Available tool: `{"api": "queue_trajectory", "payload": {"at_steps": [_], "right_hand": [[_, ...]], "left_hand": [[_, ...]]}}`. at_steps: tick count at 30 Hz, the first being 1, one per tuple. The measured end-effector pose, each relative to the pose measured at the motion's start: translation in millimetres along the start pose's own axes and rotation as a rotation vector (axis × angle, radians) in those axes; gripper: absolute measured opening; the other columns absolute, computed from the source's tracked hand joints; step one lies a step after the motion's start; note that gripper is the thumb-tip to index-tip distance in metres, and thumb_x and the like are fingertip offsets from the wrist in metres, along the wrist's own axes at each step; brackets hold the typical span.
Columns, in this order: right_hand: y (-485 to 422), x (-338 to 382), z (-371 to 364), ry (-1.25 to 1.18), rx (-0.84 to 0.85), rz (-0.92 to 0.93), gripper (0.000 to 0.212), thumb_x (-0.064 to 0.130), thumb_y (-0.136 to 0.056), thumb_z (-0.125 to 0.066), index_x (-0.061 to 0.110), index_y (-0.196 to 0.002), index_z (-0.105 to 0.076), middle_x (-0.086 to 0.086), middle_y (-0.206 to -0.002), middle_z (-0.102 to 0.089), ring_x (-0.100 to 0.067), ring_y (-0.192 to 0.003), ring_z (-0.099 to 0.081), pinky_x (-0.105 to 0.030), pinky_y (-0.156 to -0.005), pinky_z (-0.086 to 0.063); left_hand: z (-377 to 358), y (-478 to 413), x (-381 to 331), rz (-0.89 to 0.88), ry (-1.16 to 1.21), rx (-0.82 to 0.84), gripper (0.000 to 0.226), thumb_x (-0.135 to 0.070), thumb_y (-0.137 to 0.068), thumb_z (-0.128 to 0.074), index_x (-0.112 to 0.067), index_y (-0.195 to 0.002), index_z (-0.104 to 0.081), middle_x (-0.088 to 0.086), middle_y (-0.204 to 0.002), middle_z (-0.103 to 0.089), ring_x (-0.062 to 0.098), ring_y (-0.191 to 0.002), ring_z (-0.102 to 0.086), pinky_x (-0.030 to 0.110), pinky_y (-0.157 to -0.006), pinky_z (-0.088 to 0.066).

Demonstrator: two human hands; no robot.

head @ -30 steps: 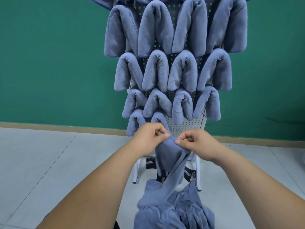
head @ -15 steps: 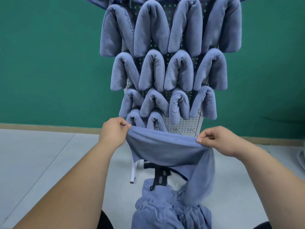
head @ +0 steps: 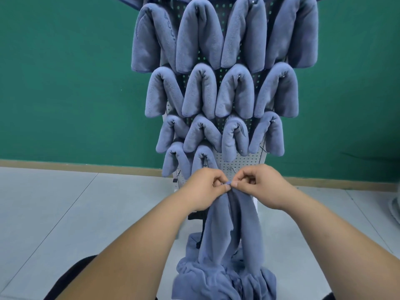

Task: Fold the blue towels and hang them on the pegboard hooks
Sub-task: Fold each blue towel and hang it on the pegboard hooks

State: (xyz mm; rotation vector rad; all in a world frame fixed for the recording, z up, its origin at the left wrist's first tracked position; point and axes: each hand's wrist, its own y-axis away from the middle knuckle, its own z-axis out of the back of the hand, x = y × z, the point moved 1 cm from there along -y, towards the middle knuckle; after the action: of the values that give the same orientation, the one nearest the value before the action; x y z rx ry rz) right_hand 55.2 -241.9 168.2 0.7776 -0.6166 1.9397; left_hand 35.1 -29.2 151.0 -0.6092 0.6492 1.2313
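A white pegboard (head: pixel 244 164) stands before me, with several folded blue towels (head: pixel 200 92) draped over its hooks in rows. One blue towel (head: pixel 233 226) hangs doubled between my hands, its top corners brought together. My left hand (head: pixel 205 189) and my right hand (head: pixel 262 185) pinch those corners side by side, thumbs almost touching, just below the bare lower right part of the board. The towel's lower end trails onto a heap of loose blue towels (head: pixel 223 280) near my knees.
A green wall (head: pixel 65 83) rises behind the board above a tan skirting strip (head: pixel 75 166). Pale floor tiles (head: pixel 54 213) spread on both sides. The board's white legs (head: pixel 180 232) and a black strap show behind the hanging towel. A white object (head: pixel 395 211) sits at the right edge.
Half a second ago my hands held the towel stretched wide apart. They have swung together, folding the towel in half so it hangs as a narrow double strip.
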Motion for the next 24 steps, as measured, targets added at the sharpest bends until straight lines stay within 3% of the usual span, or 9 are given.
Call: {"api": "queue_trajectory", "payload": {"at_steps": [5, 8, 14, 19, 24], "right_hand": [[4, -16, 16, -0.041, 0.068, -0.091, 0.013, 0.03, -0.093, -0.08, 0.023, -0.084, -0.075, 0.01, -0.065, -0.063, -0.009, -0.061, -0.051, -0.031, -0.067, -0.045], [5, -24, 27, 0.023, 0.038, -0.12, 0.013, 0.033, -0.093, -0.079, 0.025, -0.083, -0.075, 0.009, -0.068, -0.067, -0.009, -0.064, -0.055, -0.032, -0.068, -0.048], [7, -35, 38, 0.278, -0.075, -0.175, 0.011, 0.038, -0.093, -0.077, 0.031, -0.086, -0.074, 0.01, -0.082, -0.074, -0.013, -0.08, -0.068, -0.032, -0.075, -0.053], [10, -44, 48, 0.35, -0.191, -0.22, 0.011, 0.039, -0.091, -0.079, 0.033, -0.084, -0.073, 0.01, -0.082, -0.074, -0.013, -0.079, -0.067, -0.031, -0.07, -0.052], [14, -52, 57, 0.305, -0.247, -0.232, 0.016, 0.036, -0.092, -0.079, 0.033, -0.078, -0.071, 0.01, -0.071, -0.071, -0.013, -0.07, -0.065, -0.03, -0.062, -0.05]], "left_hand": [[23, -4, 14, 0.105, 0.063, -0.19, 0.009, -0.028, -0.094, -0.078, -0.025, -0.087, -0.073, -0.008, -0.068, -0.066, 0.005, -0.057, -0.054, 0.022, -0.059, -0.048], [39, -3, 28, 0.184, 0.082, -0.242, 0.009, -0.026, -0.095, -0.077, -0.022, -0.088, -0.074, -0.005, -0.072, -0.07, 0.004, -0.057, -0.056, 0.019, -0.057, -0.044], [61, -2, 56, 0.309, 0.015, -0.396, 0.012, -0.028, -0.094, -0.077, -0.023, -0.083, -0.076, -0.007, -0.073, -0.073, 0.017, -0.072, -0.066, 0.03, -0.072, -0.053], [72, 2, 75, 0.411, -0.04, -0.505, 0.019, -0.026, -0.095, -0.075, -0.021, -0.076, -0.072, -0.006, -0.071, -0.067, 0.025, -0.078, -0.066, 0.035, -0.077, -0.055], [79, 6, 78, 0.46, -0.088, -0.537, 0.019, -0.026, -0.097, -0.07, -0.014, -0.082, -0.072, 0.003, -0.078, -0.071, 0.031, -0.083, -0.068, 0.04, -0.08, -0.059]]}}
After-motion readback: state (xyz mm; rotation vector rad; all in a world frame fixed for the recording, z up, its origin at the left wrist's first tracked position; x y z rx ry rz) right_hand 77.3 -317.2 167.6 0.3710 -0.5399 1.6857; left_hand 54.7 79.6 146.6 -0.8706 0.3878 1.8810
